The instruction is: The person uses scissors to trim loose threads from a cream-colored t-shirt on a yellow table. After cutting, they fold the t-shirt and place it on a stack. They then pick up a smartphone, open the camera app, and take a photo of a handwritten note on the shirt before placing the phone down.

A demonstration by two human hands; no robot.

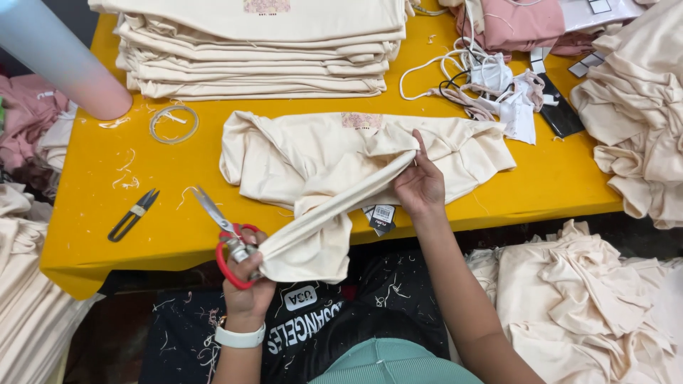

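Cream garment point(313, 160), soft knit cloth, light and limp, lying crumpled on the yellow table point(92, 213) with one sleeve or edge drawn taut toward the near edge; it likely sags wherever unsupported and is best taken by a folded edge or seam. Right hand point(421, 186), fingers curled, pinches a fold at the garment's middle. Left hand point(247, 284), closed, grips the free end of the stretched strip together with red-handled scissors point(226, 238), blades pointing up and away. A hang tag point(380, 217) peeks from beneath the cloth. Small thread snips point(133, 215) lie apart at left; a stack of folded garments point(260, 53) sits behind
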